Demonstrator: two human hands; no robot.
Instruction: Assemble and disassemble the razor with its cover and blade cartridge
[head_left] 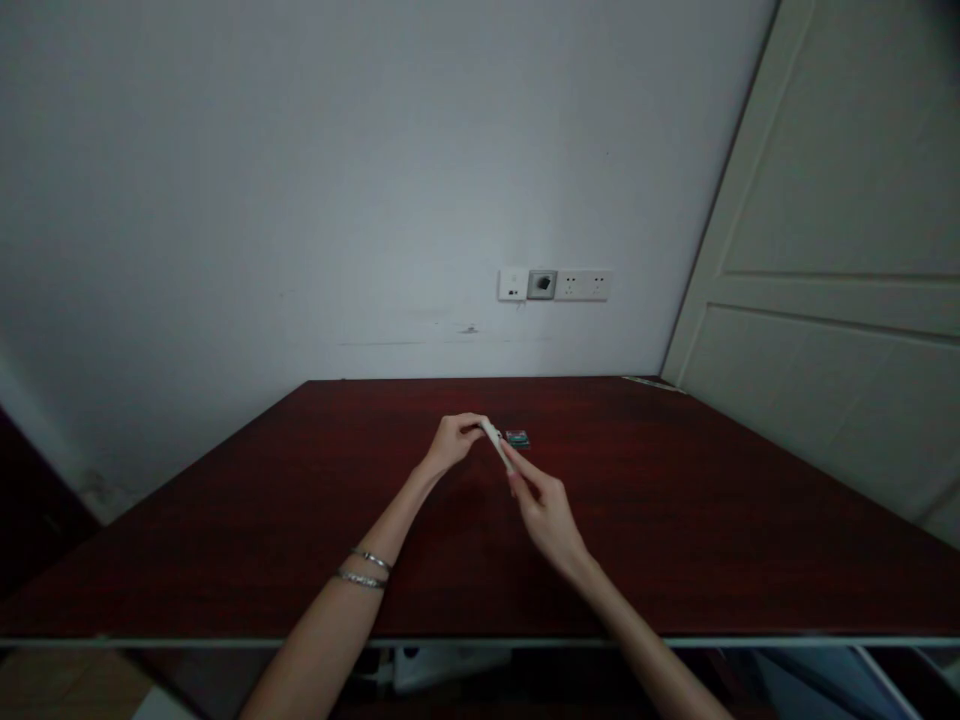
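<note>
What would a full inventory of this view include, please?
Wide flat tabletop: one, dark red, centre
Painted wall: one, whitish, behind tabletop
Rectangular socket row: one, white and grey, wall
Tall panelled door: one, pale, right
Narrow strip: one, pale, tabletop's far right
Small flat rectangle: one, mostly green, tabletop
Thin flat object: one, white, over tabletop
Dim shapes: count unclear, under tabletop
Floor: one, tan, lower left
Metal bracelets: two, silver, left forearm
Left hand, right hand: two, gripping object

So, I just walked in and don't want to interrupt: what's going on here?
Someone is holding a slim white object with both bare hands: the left hand at its far end, the right hand at its near end. A small greenish item lies just beyond on the dark red table. Exactly what either is, I can't tell.
</note>
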